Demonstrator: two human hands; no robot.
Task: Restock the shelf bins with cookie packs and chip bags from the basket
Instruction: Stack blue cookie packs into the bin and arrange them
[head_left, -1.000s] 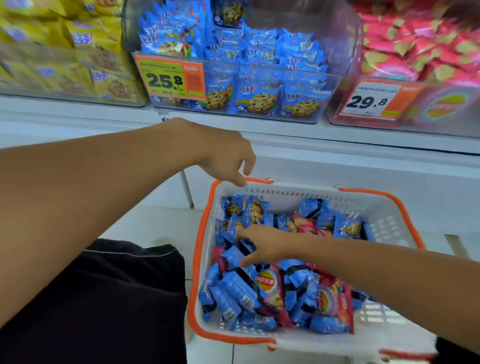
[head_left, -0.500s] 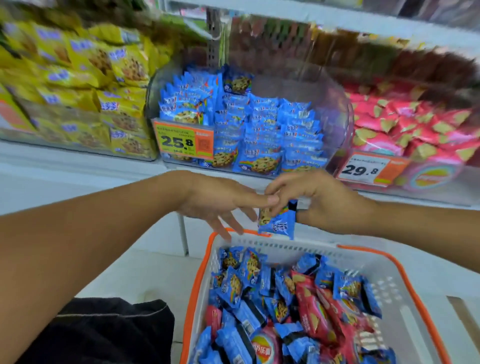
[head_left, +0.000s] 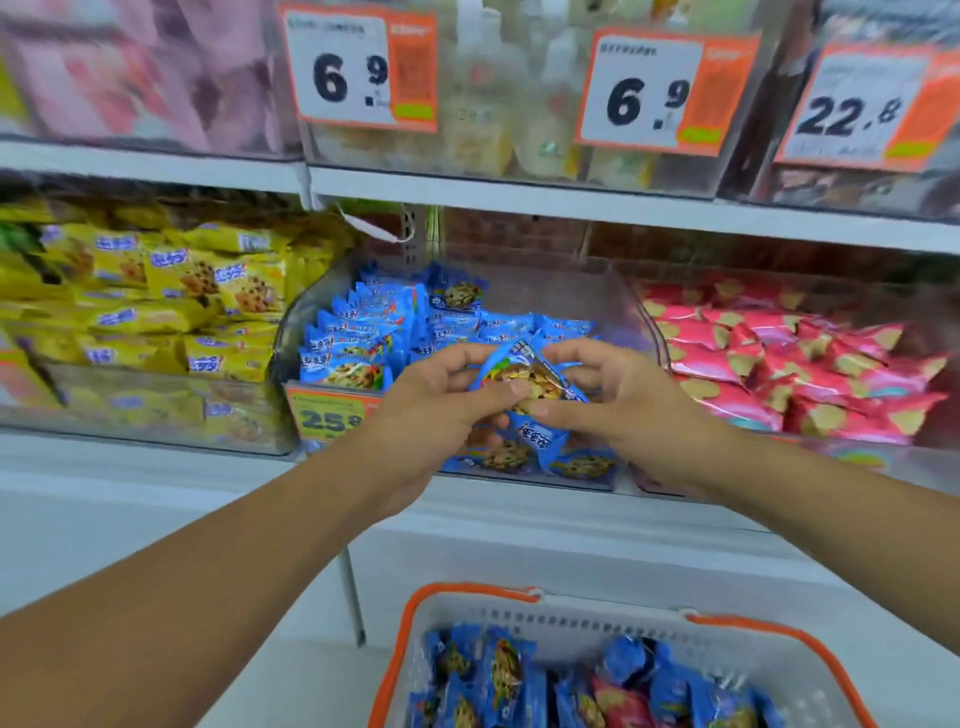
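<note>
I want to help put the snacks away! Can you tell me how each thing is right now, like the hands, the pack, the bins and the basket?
Left hand: pinching the blue cookie pack.
Right hand: gripping the same pack.
Blue cookie pack: held up before the middle bin.
Middle bin: partly full, right rear bare.
Yellow bin: piled high.
Red chip bin: well stocked.
Basket: on the floor, still holding packs.

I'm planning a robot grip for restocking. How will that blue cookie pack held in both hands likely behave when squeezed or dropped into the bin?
The blue cookie pack looks like thin glossy film, so it is probably slippery and crinkly. It bends between the left hand and right hand, so likely soft, light, with breakable cookies inside. Being flat, it should settle in the bin, not roll.
</note>
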